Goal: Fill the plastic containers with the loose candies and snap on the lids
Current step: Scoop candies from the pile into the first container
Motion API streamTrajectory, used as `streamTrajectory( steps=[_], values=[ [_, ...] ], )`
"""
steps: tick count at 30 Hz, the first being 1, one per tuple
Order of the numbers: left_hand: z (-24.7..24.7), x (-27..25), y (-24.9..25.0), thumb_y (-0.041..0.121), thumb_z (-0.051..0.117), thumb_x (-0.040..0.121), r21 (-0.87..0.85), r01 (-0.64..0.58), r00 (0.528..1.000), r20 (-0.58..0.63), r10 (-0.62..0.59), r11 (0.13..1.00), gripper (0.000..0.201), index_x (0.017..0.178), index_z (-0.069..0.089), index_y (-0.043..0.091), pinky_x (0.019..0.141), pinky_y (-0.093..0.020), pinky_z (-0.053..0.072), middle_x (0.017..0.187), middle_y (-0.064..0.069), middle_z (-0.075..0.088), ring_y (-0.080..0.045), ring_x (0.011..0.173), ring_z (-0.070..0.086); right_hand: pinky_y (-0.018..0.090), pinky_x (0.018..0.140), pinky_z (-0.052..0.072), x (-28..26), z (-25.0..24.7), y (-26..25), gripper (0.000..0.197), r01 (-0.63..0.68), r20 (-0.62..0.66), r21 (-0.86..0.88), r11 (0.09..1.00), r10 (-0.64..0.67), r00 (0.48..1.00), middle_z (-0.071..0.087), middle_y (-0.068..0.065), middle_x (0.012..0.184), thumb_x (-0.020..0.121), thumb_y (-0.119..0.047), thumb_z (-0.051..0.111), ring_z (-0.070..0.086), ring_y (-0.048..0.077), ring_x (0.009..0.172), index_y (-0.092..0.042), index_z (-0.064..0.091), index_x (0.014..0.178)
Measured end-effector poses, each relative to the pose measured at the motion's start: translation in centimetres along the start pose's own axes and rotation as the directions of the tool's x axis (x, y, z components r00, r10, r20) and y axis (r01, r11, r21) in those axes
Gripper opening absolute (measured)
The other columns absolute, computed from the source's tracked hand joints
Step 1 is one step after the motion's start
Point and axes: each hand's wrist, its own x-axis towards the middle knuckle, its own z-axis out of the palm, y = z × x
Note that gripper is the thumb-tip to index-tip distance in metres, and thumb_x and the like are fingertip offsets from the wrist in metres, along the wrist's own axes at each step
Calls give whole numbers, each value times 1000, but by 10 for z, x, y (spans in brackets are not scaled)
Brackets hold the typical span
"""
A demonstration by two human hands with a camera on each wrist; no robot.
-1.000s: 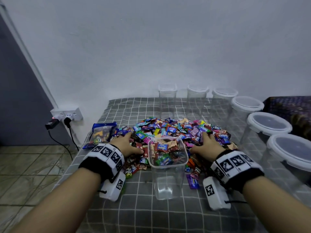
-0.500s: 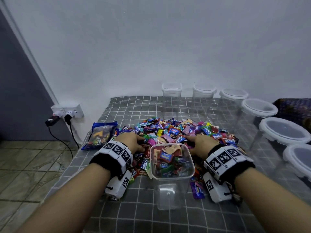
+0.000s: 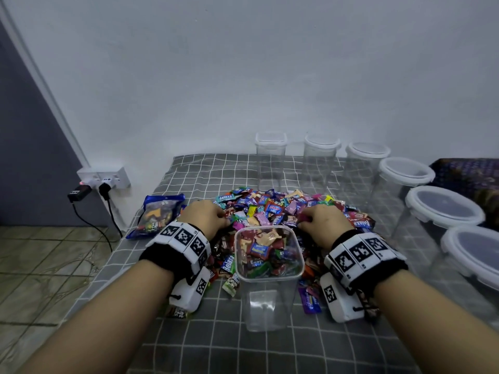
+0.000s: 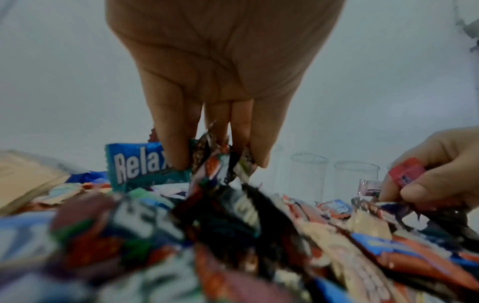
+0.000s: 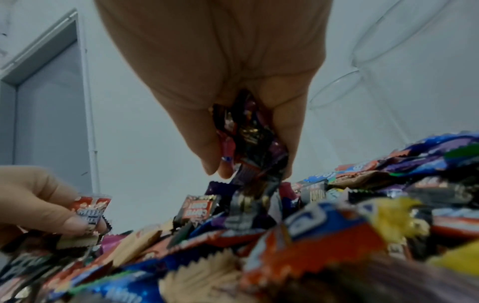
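A heap of wrapped candies lies on the grey checked cloth. In front of the heap stands a clear square container, lidless, its upper part full of candies. My left hand is on the heap just left of the container, fingers curled round a bunch of candies. My right hand is on the heap to the container's right, pinching a clump of dark and red candies. Each wrist view also shows the other hand holding a small red wrapper.
Empty clear containers with lids stand in a row along the back and right side, the nearest ones at the right edge. A blue snack bag lies left of the heap. A wall socket with plugs sits at the left.
Both hands have drawn inward toward the container and closed on candies from the heap. The view has shifted a little.
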Motion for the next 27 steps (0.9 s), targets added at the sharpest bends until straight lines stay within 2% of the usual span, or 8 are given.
streamTrajectory(
  steps=[2,5,9,13,17,21,24,27],
  values=[
    [-5,-4,3,39,62,88,-73,4,999,-39,-7,997,30,106,70,17,81,-30,47,104,-8,69,-24,98,61,27,79,42,-2,-3,0,21,1,-43,62,998,2,999,66,9,110,91,-25,57,58,26,104,-16,66,108],
    [-14,-12,8,35,65,87,-206,-12,994,-111,-11,978,27,104,71,15,72,-28,45,94,-8,70,-23,89,61,26,78,40,-7,-9,-3,24,25,-111,157,987,-7,994,66,10,109,91,-24,58,57,27,102,-14,66,113],
    [-25,-20,13,34,66,86,-349,-86,983,-181,23,933,27,100,72,12,60,-25,36,77,-1,63,-16,74,56,35,81,49,-14,-20,-8,22,98,-198,322,942,-34,980,67,12,100,90,-23,61,59,25,89,-13,68,108],
    [-29,-23,15,31,69,84,-515,-147,979,-196,51,844,24,96,73,11,74,-31,50,84,-3,71,-19,79,64,32,79,52,-23,-33,-15,18,213,-305,466,858,-71,950,69,8,95,87,-20,65,63,22,85,-15,71,103],
    [-31,-26,18,30,70,82,-605,-189,975,-208,76,773,16,89,73,15,67,-27,47,75,1,69,-15,69,61,31,76,52,-34,-45,-24,16,308,-364,556,772,-107,925,69,3,90,87,-19,65,64,20,83,-15,71,101],
    [-26,-30,18,30,72,80,-644,-204,973,-213,83,737,11,82,74,19,81,-46,54,78,-3,72,-23,80,67,23,69,46,-45,-55,-32,9,396,-412,569,721,-166,896,62,-11,73,86,-19,65,56,7,70,-22,71,93],
    [-22,-36,19,30,74,78,-667,-222,967,-245,71,711,9,82,74,22,81,-49,54,78,-4,73,-26,81,68,25,71,50,-58,-58,-39,11,448,-422,617,647,-208,882,65,-10,75,84,-19,67,60,8,71,-30,68,85],
    [-20,-39,19,28,74,78,-686,-231,966,-249,75,690,13,88,75,19,80,-51,53,79,-7,73,-30,81,68,28,76,53,-73,-54,-47,11,491,-375,613,619,-320,870,69,-4,85,83,-20,69,64,13,80,-28,70,90]
  ],
)
